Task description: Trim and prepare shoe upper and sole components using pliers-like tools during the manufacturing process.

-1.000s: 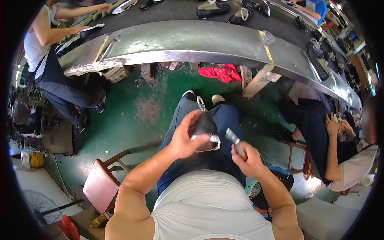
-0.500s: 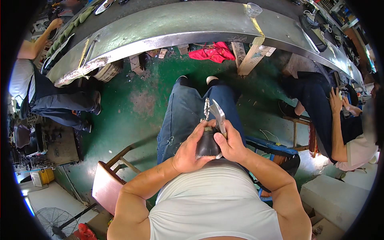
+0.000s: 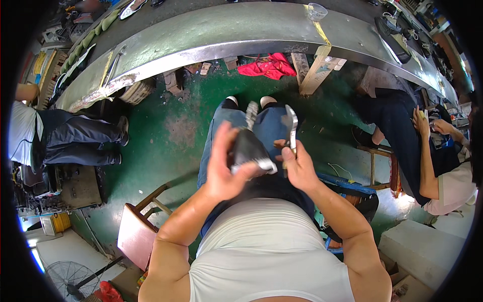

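Note:
A black shoe (image 3: 249,148) with a white lower edge is in my left hand (image 3: 221,163), over my lap. The thumb lies along the near end and the fingers along its left side; both hand and shoe are smeared by motion. Pale laces or a cord (image 3: 252,113) stick out beyond the far end. To the right, apart from the shoe, my right hand (image 3: 300,168) is closed round a hammer-like tool (image 3: 292,126) with a long curved silver head, which points away from me. The fist hides much of its handle.
A long metal-edged bench (image 3: 216,32) curves across ahead, with a clear plastic cup (image 3: 317,12) and shoes (image 3: 392,40) on it. Red cloth (image 3: 269,66) lies beneath. A stool (image 3: 136,234) stands left. People sit or stand on both sides.
My hands have moved apart, the left carrying the shoe leftward and tilting it, the right shifting right with the tool. The person at left has lowered an arm.

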A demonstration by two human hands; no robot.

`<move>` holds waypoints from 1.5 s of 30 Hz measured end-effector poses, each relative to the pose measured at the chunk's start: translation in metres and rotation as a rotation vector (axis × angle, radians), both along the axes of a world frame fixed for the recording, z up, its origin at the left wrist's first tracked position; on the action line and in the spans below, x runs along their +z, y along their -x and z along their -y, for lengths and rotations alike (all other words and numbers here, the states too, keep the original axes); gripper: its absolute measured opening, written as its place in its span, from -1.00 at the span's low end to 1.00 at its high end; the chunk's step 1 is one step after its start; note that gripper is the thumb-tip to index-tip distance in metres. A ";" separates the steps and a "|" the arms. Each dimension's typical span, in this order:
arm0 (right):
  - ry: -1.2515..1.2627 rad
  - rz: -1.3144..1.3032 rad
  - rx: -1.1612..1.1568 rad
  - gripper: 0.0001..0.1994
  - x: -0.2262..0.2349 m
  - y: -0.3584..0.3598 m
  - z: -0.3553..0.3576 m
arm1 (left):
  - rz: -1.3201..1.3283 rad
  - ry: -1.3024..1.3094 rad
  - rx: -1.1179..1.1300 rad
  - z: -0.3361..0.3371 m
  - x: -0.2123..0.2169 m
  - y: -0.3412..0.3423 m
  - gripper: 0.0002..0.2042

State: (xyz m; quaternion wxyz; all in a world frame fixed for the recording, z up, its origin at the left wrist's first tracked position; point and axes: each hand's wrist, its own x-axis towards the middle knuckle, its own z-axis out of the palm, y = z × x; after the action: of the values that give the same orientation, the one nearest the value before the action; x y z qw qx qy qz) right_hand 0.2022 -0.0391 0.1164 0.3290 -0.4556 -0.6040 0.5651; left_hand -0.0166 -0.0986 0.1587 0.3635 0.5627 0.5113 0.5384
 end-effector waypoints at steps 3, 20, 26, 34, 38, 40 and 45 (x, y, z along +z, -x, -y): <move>0.134 -0.047 -0.188 -0.61 -0.035 -0.031 -0.008 | 0.671 0.056 0.199 -0.009 0.015 0.001 -0.17; 0.521 0.246 0.457 -0.72 0.008 -0.071 0.004 | -0.581 0.604 -0.042 -0.016 -0.052 -0.016 -0.68; -0.170 0.524 0.368 -0.69 -0.004 -0.041 0.008 | -0.578 0.467 -0.054 -0.013 -0.061 -0.020 -0.68; 0.384 0.422 0.706 -0.84 0.031 -0.063 -0.025 | -0.627 0.396 -0.109 -0.010 -0.063 -0.021 -0.68; 0.568 0.602 0.868 -0.79 0.065 -0.041 -0.055 | -0.774 0.356 -0.176 -0.005 -0.044 -0.035 -0.69; 0.455 0.694 0.949 -0.77 0.057 -0.041 -0.061 | -0.444 0.315 -0.066 -0.013 -0.064 -0.022 -0.67; -0.155 0.906 0.863 -0.77 0.036 -0.045 -0.045 | 0.493 0.677 -0.344 -0.016 -0.149 -0.017 -0.29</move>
State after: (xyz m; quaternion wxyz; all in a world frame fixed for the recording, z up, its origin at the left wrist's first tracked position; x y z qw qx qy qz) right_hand 0.2475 0.0064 0.1528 -0.1852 -0.3398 -0.8521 0.3523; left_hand 0.0009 -0.0828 0.0098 0.7223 0.3437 0.4559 0.3905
